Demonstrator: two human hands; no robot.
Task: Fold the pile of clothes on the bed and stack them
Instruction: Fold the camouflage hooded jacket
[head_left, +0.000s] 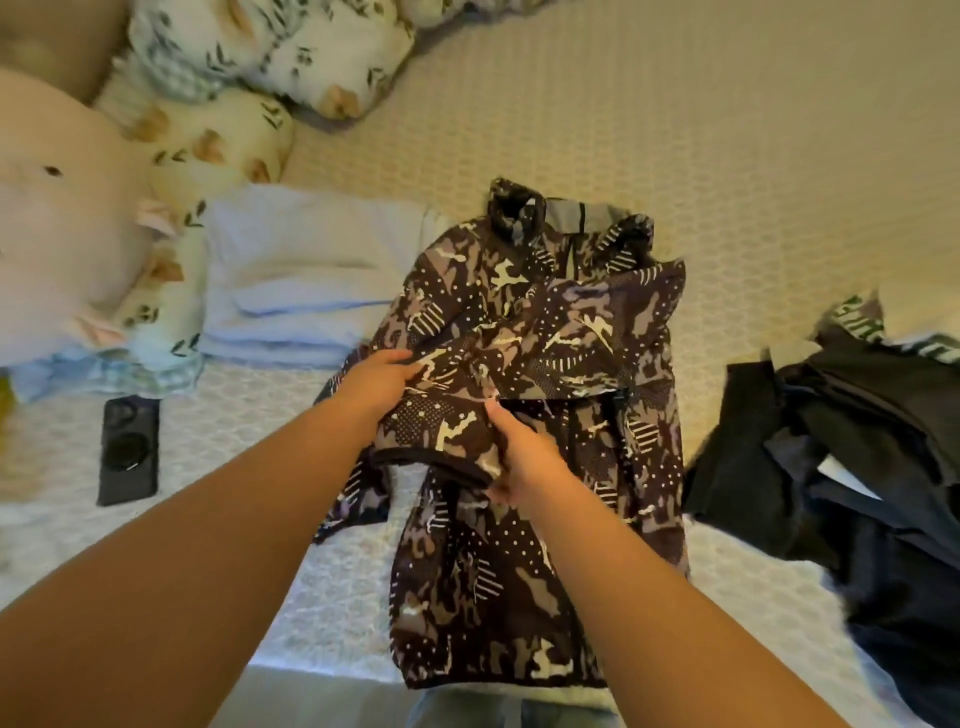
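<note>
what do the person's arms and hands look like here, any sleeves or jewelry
Both forearms are bare as far as the view shows, with no sleeve in sight. The left hand and the right hand wear no gloves, and no watch, bracelet or ring shows on them. The image is too soft to judge the nails.

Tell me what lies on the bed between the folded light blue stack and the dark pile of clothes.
In the head view, the camouflage jacket lies between the folded light blue stack and the dark pile, with both hands on its sleeve.
</note>
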